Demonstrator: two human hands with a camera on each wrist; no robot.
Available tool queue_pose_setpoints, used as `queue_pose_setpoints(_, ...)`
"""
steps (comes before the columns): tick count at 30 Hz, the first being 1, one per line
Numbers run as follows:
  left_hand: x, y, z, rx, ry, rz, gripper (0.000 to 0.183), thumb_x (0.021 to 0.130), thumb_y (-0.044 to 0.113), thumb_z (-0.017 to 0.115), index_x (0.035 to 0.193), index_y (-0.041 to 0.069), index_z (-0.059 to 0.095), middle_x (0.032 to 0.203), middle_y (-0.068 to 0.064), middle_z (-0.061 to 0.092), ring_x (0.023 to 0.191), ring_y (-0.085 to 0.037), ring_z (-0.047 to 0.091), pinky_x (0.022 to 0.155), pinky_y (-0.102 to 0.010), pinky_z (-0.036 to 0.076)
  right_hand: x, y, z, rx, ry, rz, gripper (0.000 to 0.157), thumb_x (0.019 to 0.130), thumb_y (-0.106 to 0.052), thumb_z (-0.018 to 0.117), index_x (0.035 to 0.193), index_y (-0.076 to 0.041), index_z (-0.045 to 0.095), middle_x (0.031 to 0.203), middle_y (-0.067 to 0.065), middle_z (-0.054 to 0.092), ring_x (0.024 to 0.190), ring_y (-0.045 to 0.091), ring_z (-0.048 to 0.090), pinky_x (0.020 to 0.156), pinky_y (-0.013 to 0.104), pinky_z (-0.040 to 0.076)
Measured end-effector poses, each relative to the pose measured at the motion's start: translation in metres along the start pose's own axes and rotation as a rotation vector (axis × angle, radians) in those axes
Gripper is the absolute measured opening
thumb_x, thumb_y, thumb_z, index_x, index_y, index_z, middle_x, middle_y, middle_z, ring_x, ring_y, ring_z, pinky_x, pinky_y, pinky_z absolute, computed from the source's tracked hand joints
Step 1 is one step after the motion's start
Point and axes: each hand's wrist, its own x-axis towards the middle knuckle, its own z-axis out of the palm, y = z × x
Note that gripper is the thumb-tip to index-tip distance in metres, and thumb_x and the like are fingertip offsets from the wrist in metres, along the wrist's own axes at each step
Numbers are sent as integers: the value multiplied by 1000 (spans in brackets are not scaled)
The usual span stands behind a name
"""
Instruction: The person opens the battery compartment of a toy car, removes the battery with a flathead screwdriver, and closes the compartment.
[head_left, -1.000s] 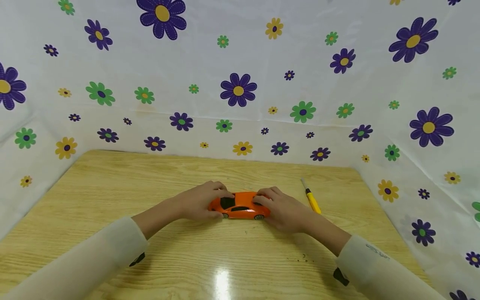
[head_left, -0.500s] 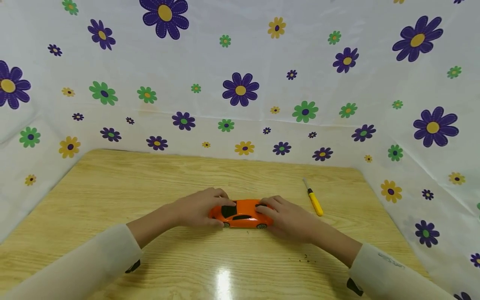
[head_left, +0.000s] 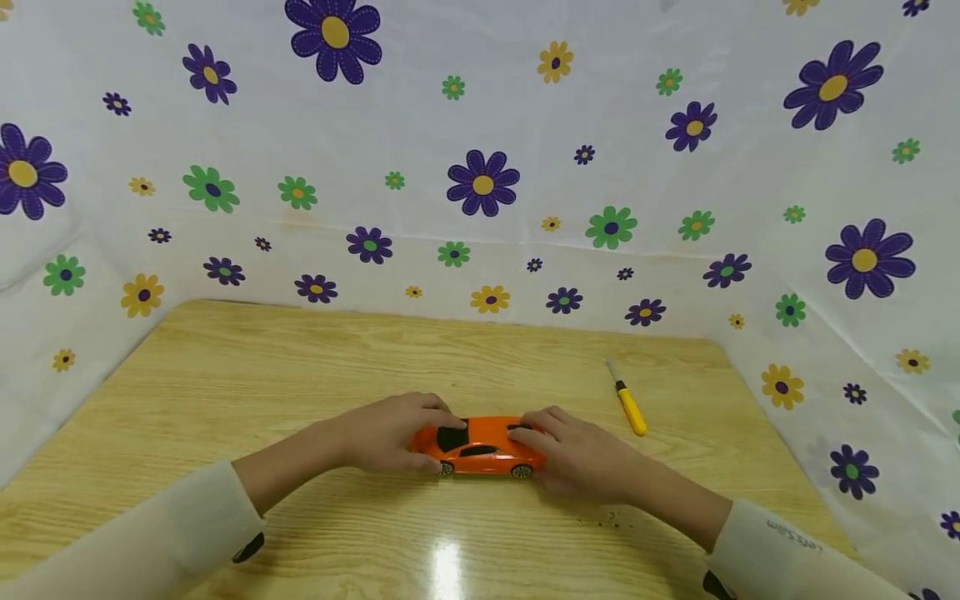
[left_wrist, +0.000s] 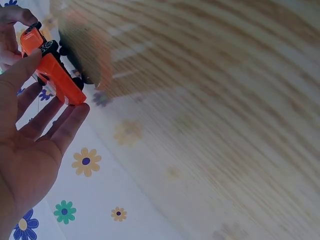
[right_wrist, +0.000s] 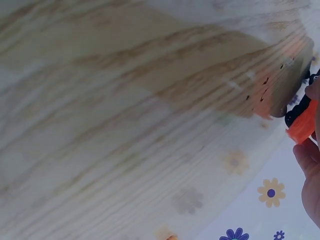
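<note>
An orange toy car (head_left: 491, 431) with dark windows is held level between both hands, its side toward me. My left hand (head_left: 386, 435) grips one end, thumb low by a wheel and fingers over the dark windscreen. At the other end my right hand (head_left: 588, 454) grips the car, fingers over the dark rear window. The left wrist view shows the car's wheels and underside edge close over the tabletop, with the left hand (left_wrist: 35, 145) around its end. Only a corner of the car (right_wrist: 304, 125) and part of the right hand (right_wrist: 311, 185) show in the right wrist view.
A screwdriver (head_left: 632, 410) with a yellow handle lies on the wooden table (head_left: 300, 350), right of the hands. Small dark specks (head_left: 611, 521) lie near the right wrist. A white flower-print sheet (head_left: 405, 108) stands around the table's back and sides.
Both hands have moved the toy car across the table toward me, keeping their grip on its two ends. The screwdriver stays in its place.
</note>
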Motion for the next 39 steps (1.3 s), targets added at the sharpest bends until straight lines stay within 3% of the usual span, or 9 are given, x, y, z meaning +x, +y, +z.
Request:
queue_pose_setpoints(7, 0, -7, 0, -120, -16, -34, 49, 96, 32, 75, 141, 18, 62, 139, 4, 60, 126, -16, 56, 108, -39, 50, -1, 1, -3, 131, 27, 20, 62, 91, -25, 78, 146, -14, 52, 138, 4, 55, 123, 19, 54, 101, 37, 56)
queue_pose_setpoints(13, 2, -17, 1, -351, -8, -99, 44, 97, 31, 74, 137, 18, 65, 139, 3, 61, 126, -18, 57, 102, -32, 55, 0, 5, -6, 257, 45, 94, 54, 93, -20, 73, 143, -12, 53, 138, 2, 57, 124, 15, 55, 104, 37, 54)
queue_pose_setpoints(18, 3, -24, 1, -483, 17, -97, 34, 100, 29, 70, 131, 16, 67, 132, 3, 65, 125, -23, 60, 102, -35, 56, 0, 9, -4, 341, 83, 147, 48, 93, -15, 69, 138, -13, 54, 134, -2, 60, 122, 13, 57, 104, 39, 54)
queue_pose_setpoints(25, 4, -26, -3, -504, 60, -106, 16, 101, 27, 68, 113, 17, 72, 111, 6, 72, 115, -20, 65, 98, -37, 58, 1, 17, -3, 428, 122, 122, 44, 94, -8, 68, 135, -9, 55, 128, -2, 64, 118, 15, 61, 104, 41, 54)
queue_pose_setpoints(33, 9, -27, -8, -395, 170, -129, 17, 104, 31, 63, 109, 19, 74, 99, 14, 73, 100, -11, 66, 94, -38, 59, 7, 30, -6, 501, 159, 135, 38, 95, -3, 67, 133, -7, 61, 124, 1, 68, 113, 18, 66, 99, 42, 57)
queue_pose_setpoints(39, 11, -30, -9, -397, 199, -158, 19, 104, 34, 63, 107, 19, 75, 97, 12, 73, 97, -11, 67, 93, -39, 57, 10, 37, -9, 557, 148, 151, 36, 96, -4, 66, 132, -8, 63, 121, 2, 70, 108, 16, 68, 98, 42, 59)
